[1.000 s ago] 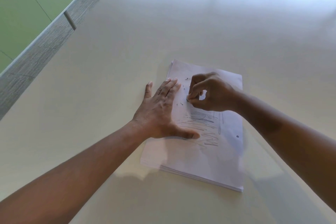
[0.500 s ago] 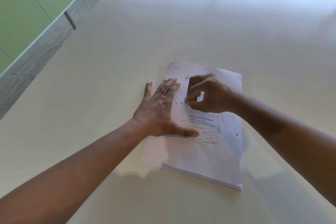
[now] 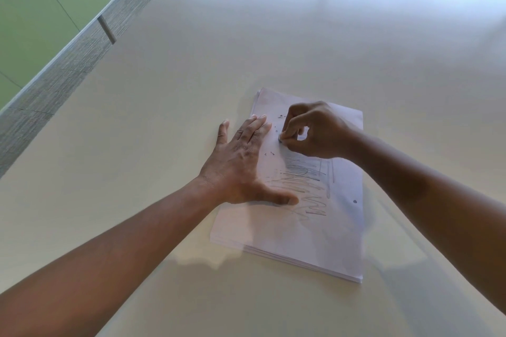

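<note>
A stack of white paper (image 3: 301,235) lies near the middle of the tabletop (image 3: 273,35), a little to my right, its long side running away from me. The sheets are thin and matte, and their squared edges show as fine layers along the near side. Grey pencil scribbles (image 3: 306,186) cross the middle of the top sheet in looping zigzags, with a few straight strokes beside them and one dark dot (image 3: 355,201) toward the right edge. Small dark crumbs (image 3: 273,128) are scattered over the upper part of the page.

My right hand (image 3: 315,131) is curled above the scribbles, thumb and forefinger pinching a small pale nub (image 3: 279,140) against the paper. It is too small for me to tell what it is made of. My left hand (image 3: 241,161) lies flat and released on the stack's left edge. Its fingers are straight, the thumb is spread toward the scribbles and the little finger is out on the bare tabletop.

The tabletop is smooth, cream-coloured and faintly glossy, with soft window glare at its far end. To the left runs grey, ribbed carpet (image 3: 54,63), a slim metal post (image 3: 106,29) and a pale green panel (image 3: 41,8).
</note>
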`<move>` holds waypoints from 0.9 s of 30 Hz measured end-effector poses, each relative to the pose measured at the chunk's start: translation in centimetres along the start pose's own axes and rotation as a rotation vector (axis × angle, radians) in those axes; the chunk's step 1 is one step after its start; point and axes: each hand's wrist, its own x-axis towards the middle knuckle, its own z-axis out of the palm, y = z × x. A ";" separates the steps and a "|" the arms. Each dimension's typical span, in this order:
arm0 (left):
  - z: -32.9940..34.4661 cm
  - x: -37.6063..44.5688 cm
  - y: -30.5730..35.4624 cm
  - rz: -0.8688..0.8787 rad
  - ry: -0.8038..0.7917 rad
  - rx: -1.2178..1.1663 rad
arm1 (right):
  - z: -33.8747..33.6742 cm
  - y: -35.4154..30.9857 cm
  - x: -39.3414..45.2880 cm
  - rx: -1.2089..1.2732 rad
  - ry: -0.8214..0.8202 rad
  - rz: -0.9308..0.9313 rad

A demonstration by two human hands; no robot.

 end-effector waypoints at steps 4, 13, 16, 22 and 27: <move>0.0 0.1 0.0 0.002 0.004 0.003 | -0.1 -0.1 -0.5 0.033 -0.033 -0.009; 0.1 0.1 -0.1 0.002 0.011 -0.010 | 0.2 -0.8 -2.3 0.114 -0.127 -0.028; 0.1 0.0 -0.1 0.002 0.009 -0.018 | 0.1 -0.6 -1.5 0.077 -0.066 0.021; 0.1 0.0 -0.1 0.001 0.015 -0.014 | 0.3 -1.3 -2.1 0.091 -0.130 -0.024; 0.1 0.0 -0.2 0.003 0.013 -0.007 | 0.3 -2.0 -2.3 0.085 -0.203 -0.043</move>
